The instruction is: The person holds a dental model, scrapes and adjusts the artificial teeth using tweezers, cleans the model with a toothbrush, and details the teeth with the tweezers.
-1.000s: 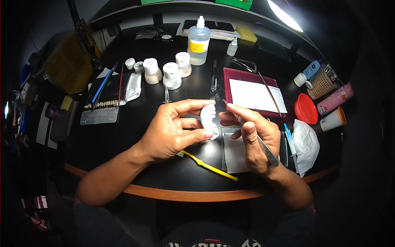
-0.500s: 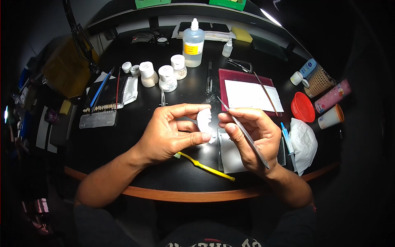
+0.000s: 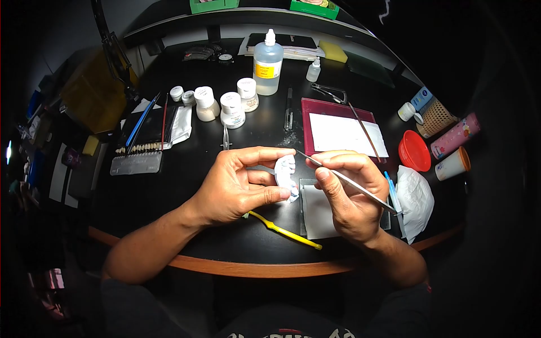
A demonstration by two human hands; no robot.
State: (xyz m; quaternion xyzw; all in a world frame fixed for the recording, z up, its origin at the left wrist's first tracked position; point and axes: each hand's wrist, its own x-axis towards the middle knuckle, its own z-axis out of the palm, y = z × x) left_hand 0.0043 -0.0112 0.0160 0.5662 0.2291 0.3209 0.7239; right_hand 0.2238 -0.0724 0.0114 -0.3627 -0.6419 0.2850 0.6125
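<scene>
Between the thumb and fingers of my left hand [image 3: 234,183] is a white plaster dental model [image 3: 283,176], a curved piece with tooth shapes along its right side. My right hand [image 3: 356,197] grips a thin metal dental carver [image 3: 365,192] like a pen. The carver's pointed tip is close to the upper end of the model, near my left index fingertip. Below the hands, a yellow toothbrush [image 3: 287,231] lies on the black table. A glass slab with a white sheet [image 3: 320,217] lies under my right hand, which partly covers it.
White-capped jars [image 3: 231,111] and a large clear bottle [image 3: 267,66] stand behind my hands. To the right are a maroon tray [image 3: 307,127] with white paper, a red bowl [image 3: 414,150] and crumpled tissue [image 3: 416,200]. A tooth shade guide [image 3: 135,162] lies left.
The dental model has turned, showing more of its tooth shapes. The carver has tilted flatter, and its tip has come down and left to the model's upper end.
</scene>
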